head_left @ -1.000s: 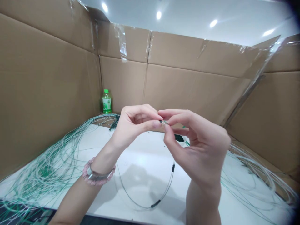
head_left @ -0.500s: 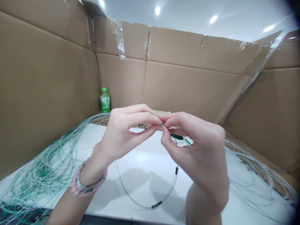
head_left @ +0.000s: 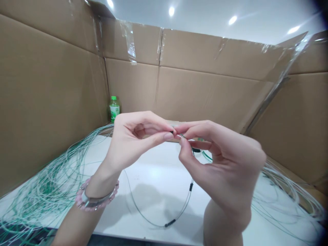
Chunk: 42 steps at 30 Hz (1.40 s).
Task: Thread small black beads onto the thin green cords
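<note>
My left hand [head_left: 138, 136], with a pink beaded bracelet and a metal band at the wrist, pinches a small black piece [head_left: 172, 132] between thumb and fingertips. Fingertip to fingertip with it, my right hand [head_left: 217, 157] is closed on a thin wire [head_left: 182, 136], whitish and green where it shows. Below the hands a thin wire loop [head_left: 143, 213] hangs or lies over the white table. A black ribbed sleeve [head_left: 170, 223] sits on the loop's lower part, and a shorter black sleeve [head_left: 191, 187] on its right side. My fingers hide where wire and black piece meet.
A pile of green and white wires [head_left: 51, 177] covers the table's left side; more wires [head_left: 287, 184] lie at right. Behind my right hand, black pieces [head_left: 196, 150] are partly hidden. A green bottle [head_left: 114, 109] stands in the back left corner of the cardboard walls [head_left: 194, 92].
My left hand has turned and shifted slightly left, and a black piece now shows in its fingertips. My right hand has moved a little right, still pinching the wire.
</note>
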Tool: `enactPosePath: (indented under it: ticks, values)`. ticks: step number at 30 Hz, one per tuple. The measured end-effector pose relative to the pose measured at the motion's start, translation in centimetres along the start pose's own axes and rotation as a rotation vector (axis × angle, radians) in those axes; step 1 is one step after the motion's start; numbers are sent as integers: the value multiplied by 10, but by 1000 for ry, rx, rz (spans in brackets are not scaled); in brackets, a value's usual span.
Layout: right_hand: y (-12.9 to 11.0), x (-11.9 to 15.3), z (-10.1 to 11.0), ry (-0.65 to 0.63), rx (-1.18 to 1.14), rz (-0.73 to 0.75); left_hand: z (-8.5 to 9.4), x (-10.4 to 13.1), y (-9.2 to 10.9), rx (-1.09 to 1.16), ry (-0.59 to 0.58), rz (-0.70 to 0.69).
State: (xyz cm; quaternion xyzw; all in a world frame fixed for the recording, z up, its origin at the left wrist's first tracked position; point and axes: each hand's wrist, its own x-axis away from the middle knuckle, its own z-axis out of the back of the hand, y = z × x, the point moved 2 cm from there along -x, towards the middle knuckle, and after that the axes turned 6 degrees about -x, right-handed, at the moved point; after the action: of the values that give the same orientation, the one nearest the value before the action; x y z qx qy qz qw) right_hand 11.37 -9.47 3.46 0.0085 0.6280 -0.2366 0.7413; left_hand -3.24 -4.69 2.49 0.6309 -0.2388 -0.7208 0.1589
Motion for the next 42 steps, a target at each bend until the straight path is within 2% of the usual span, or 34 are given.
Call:
enactPosePath:
  ticks: [4,7,21,26,37,42]
  values:
    - [-2,1,-1,50,-13,22,-4,-3,-5,229,-88,44]
    - [-3,1,-1,52,-6,34,-5,-4,-8,286,-106,72]
    - [-2,0,0,3,72,53,-5,-3,-7,243,-100,74]
    - [-2,0,0,8,48,43,-5,-3,-6,236,-111,40]
    - [0,-1,1,3,39,51,-6,-4,-5,196,-93,54]
    - [1,1,1,-13,56,37,-5,-2,-3,109,-91,27]
